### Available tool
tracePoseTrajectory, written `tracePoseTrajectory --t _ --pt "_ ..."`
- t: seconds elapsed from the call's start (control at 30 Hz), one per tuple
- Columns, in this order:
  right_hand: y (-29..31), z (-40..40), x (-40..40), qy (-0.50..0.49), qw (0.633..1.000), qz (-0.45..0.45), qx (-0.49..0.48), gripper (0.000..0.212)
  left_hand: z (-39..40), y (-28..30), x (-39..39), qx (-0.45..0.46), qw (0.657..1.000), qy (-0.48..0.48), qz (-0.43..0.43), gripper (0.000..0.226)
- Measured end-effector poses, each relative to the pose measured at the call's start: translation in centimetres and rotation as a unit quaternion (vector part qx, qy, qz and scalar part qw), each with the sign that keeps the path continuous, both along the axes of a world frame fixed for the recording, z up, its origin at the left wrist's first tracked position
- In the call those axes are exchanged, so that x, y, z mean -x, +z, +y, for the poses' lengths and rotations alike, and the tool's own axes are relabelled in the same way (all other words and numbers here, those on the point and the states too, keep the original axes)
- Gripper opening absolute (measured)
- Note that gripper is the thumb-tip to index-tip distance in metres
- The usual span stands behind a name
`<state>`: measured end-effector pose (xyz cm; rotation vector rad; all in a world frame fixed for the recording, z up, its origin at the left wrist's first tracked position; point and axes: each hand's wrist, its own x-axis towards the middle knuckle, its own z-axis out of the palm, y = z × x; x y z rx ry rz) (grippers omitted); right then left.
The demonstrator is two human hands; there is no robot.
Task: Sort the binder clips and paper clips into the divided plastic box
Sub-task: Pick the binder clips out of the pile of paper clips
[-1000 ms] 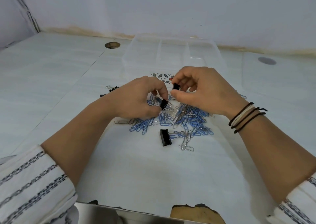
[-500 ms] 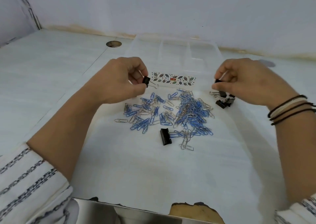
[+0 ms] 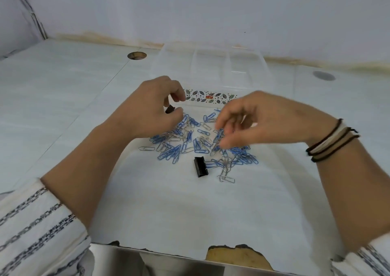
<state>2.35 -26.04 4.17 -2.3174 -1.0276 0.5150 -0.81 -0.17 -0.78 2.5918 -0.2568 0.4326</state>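
A pile of blue and silver paper clips [image 3: 190, 140] lies on the white table, just in front of the clear divided plastic box [image 3: 213, 64]. One large black binder clip [image 3: 200, 166] rests at the pile's near edge. My left hand [image 3: 152, 111] hovers over the pile's left side, pinching a small black binder clip [image 3: 169, 108] between thumb and fingers. My right hand [image 3: 259, 119] hangs over the pile's right side, fingers spread and curled, with nothing visible in it. It hides the clips beneath it.
The box front carries a leaf-pattern label [image 3: 209, 97]. Two round holes [image 3: 136, 55] [image 3: 324, 75] sit in the tabletop at left and right of the box. A wall rises right behind the box. A metal edge [image 3: 168, 261] borders the table's near side.
My right hand has let go of its small binder clip at the right and swung back left over the pile, now empty. My left hand stays put with its clip.
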Motion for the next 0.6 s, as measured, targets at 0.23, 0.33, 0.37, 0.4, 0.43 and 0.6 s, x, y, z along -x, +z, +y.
tracePoseTrajectory --t 0.23,0.33,0.37,0.4,0.43,0.6 --pt "-2.9 3.3 1.8 0.103 0.986 -0.078 0.106 0.045 -1.0 -0.7 -0.2 0.008 0.999 -0.034 -0.005 0.024" --pt "-2.0 2.8 1.8 0.08 0.994 -0.062 0.044 0.033 -1.0 -0.7 -0.1 0.015 0.999 -0.035 -0.003 0.023" --pt "-1.5 2.3 1.5 0.062 0.996 -0.066 0.021 0.03 -1.0 -0.7 -0.2 0.018 0.999 -0.034 -0.001 0.024" --pt "-1.0 1.6 1.1 0.041 0.996 -0.08 -0.001 0.029 -1.0 -0.7 -0.2 0.021 0.999 -0.034 0.001 0.024" --pt "-0.5 0.8 0.4 0.013 0.994 -0.104 -0.016 0.028 -1.0 -0.7 -0.2 0.025 0.999 -0.036 0.004 0.024" --pt "-0.1 -4.3 -3.9 -0.209 0.955 -0.21 0.033 0.029 -1.4 -1.0 -0.2 0.035 0.997 -0.064 0.018 0.022"
